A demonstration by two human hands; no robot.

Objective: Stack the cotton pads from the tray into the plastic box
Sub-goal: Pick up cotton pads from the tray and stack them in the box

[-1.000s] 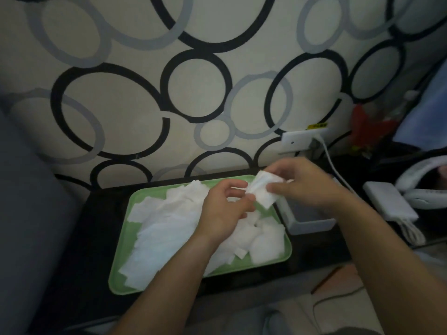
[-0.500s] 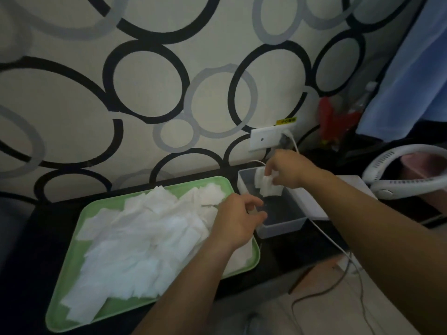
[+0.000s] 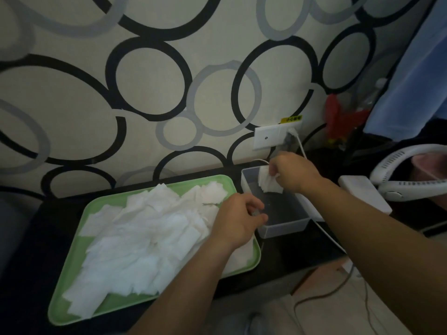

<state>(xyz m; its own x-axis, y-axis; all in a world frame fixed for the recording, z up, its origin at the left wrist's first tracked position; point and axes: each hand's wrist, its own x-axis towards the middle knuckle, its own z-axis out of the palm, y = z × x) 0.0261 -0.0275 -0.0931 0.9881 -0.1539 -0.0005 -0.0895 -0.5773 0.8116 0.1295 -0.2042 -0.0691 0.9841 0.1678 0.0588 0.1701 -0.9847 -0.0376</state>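
Observation:
A green tray (image 3: 72, 303) on the dark table holds a loose heap of white cotton pads (image 3: 145, 235). Right of it stands a clear plastic box (image 3: 285, 227), its dark bottom showing. My right hand (image 3: 294, 174) hovers over the box's far end and pinches a small bunch of cotton pads (image 3: 269, 183) that hangs down into the box. My left hand (image 3: 238, 221) rests over the tray's right edge beside the box's near-left corner, fingers curled; whether it holds anything I cannot see.
A wall socket (image 3: 273, 139) with a white cable (image 3: 324, 234) sits just behind the box. A white box-shaped device (image 3: 362, 194) and a white neck fan (image 3: 408, 172) lie to the right. Blue cloth (image 3: 411, 73) hangs at the far right. The table's front edge is near.
My right hand carried the pads from above the tray to the box and now holds them lower at its far end. My left hand moved to the tray's right edge.

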